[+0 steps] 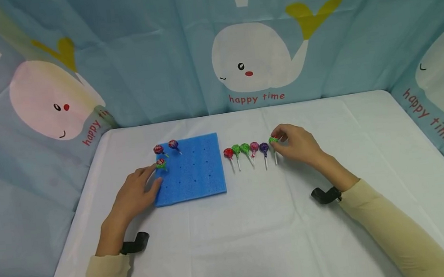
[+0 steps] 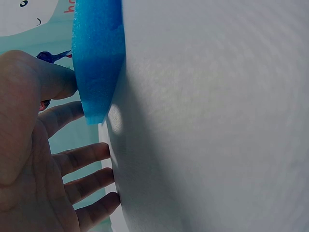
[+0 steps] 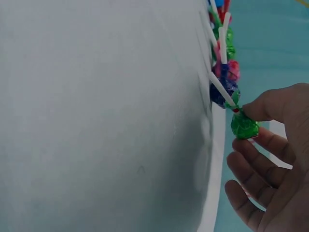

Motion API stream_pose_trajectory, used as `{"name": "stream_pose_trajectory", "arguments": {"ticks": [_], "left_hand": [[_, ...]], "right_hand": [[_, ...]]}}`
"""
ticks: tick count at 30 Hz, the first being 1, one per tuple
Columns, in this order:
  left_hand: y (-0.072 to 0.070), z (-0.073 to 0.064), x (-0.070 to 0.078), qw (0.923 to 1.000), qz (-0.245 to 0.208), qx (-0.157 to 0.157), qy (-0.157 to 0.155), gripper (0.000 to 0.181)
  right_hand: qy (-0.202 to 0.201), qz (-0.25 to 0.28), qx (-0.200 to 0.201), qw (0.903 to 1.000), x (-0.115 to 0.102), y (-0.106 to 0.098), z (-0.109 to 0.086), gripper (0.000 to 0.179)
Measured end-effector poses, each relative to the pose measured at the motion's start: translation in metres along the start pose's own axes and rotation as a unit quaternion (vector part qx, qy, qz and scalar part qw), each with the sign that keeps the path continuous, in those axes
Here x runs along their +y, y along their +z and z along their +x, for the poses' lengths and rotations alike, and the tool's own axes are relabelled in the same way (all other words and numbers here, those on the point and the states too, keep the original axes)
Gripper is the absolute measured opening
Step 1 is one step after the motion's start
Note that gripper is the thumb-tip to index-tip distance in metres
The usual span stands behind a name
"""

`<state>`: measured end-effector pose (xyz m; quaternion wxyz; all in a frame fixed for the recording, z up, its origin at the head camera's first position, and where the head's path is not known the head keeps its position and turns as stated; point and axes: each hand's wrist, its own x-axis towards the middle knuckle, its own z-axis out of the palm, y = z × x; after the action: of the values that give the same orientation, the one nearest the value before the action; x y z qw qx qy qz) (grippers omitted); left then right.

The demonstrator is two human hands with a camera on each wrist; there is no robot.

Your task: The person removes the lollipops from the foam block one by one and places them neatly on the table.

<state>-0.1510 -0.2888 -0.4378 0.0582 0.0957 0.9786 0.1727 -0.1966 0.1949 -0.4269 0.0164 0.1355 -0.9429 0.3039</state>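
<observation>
In the head view my right hand (image 1: 297,145) pinches the wrapped head of a green lollipop (image 3: 245,126) between thumb and fingers, its white stick slanting toward the tablecloth. It is the rightmost of a row with a purple lollipop (image 1: 263,147), a pink lollipop (image 1: 254,146), two green ones and a red lollipop (image 1: 228,152). My left hand (image 1: 132,197) rests at the left edge of a blue foam board (image 1: 186,188), thumb and index finger touching it, the other fingers loosely extended. Three lollipops stand in the board's upper left, among them a red-and-green lollipop (image 1: 161,164) near my fingertips.
Small holes dot the foam board in rows. A white cloth (image 1: 241,245) covers the table. Behind it hangs a blue curtain (image 1: 182,70) with whale prints. A black wrist camera (image 1: 135,243) is strapped to the left wrist, another camera (image 1: 325,195) to the right.
</observation>
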Motion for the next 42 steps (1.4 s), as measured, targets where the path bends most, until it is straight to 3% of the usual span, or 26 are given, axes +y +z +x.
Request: {"name": "stream_pose_trajectory", "arguments": {"ticks": [9,24,42], "left_hand": [[0.000,0.002,0.001,1.0000,0.001,-0.004,-0.002,0.060],[-0.002,0.004,0.000,1.0000,0.003,-0.006,-0.003,0.061],[0.000,0.002,0.002,0.9999,0.000,-0.006,-0.010,0.061]], "right_hand": [[-0.007,-0.038,-0.025,0.9990,0.002,0.002,0.003,0.029],[-0.014,-0.051,-0.016,0.9985,0.005,0.007,0.000,0.036],[-0.058,-0.032,-0.003,0.9978,-0.020,0.006,0.011,0.032]]}}
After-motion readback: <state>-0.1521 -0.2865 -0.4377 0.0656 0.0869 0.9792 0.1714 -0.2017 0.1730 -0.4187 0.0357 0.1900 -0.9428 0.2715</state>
